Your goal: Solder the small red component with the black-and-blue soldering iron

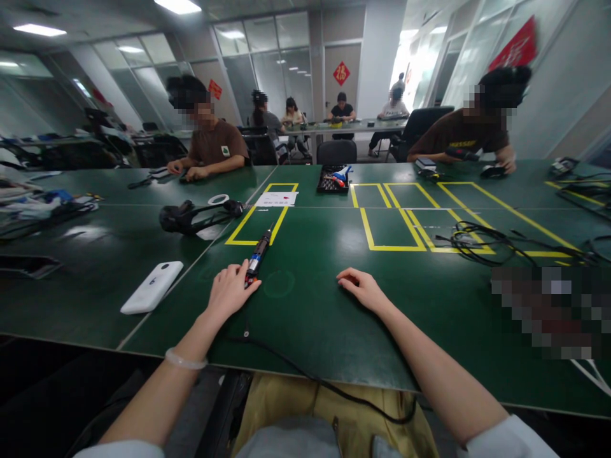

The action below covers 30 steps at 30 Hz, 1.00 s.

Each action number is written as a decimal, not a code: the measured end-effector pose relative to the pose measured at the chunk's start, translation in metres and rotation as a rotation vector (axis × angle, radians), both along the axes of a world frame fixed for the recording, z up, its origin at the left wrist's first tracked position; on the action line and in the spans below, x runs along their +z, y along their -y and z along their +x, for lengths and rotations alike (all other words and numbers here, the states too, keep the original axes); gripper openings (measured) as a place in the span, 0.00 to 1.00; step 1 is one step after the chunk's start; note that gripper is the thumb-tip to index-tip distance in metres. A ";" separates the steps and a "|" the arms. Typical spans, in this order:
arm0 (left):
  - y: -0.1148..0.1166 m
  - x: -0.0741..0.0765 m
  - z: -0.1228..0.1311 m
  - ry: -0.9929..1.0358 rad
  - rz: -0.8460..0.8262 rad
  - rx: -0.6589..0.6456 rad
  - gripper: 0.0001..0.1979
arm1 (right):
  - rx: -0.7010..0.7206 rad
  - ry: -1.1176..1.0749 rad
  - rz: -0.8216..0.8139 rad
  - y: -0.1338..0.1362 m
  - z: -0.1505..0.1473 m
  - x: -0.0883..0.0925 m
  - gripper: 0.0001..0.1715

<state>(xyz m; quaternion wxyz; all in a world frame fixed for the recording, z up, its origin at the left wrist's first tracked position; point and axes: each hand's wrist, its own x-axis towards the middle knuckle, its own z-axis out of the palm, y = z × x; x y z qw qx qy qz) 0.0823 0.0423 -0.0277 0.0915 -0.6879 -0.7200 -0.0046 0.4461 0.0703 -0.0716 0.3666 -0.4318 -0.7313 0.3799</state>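
My left hand (230, 289) rests on the green table, its index finger and thumb closed around the rear end of a slim electric screwdriver (260, 252). This tool is dark with a blue band, and its thin tip points away from me. Small red-orange parts at its rear are partly covered by my fingers. To the right, my right hand (363, 289) lies on the table with loosely bent fingers and nothing in it. A white phone-shaped case (153, 287) lies left of my left hand.
Yellow tape frames (396, 248) mark the table. A white paper sheet (277, 199), a black headset-like device (200, 216) and a black tray (333, 180) with coloured-handled tools lie farther back. Black cables (477, 236) are at right. Two people sit across the table.
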 end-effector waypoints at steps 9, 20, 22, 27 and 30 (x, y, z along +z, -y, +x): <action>0.002 -0.001 -0.096 -0.008 -0.056 0.195 0.39 | 0.001 0.016 0.011 0.002 -0.001 0.004 0.11; 0.023 0.008 -0.093 -0.063 0.152 0.143 0.24 | 0.007 0.004 -0.004 0.002 -0.001 0.005 0.12; 0.026 0.008 -0.087 -0.038 0.140 0.142 0.21 | 0.010 0.008 -0.006 0.002 -0.001 0.005 0.12; 0.024 0.016 -0.077 0.016 0.143 0.232 0.19 | 0.013 0.019 0.012 0.001 -0.001 0.004 0.11; 0.017 0.023 -0.056 0.109 0.148 0.281 0.20 | 0.018 0.018 0.015 0.000 -0.001 0.003 0.12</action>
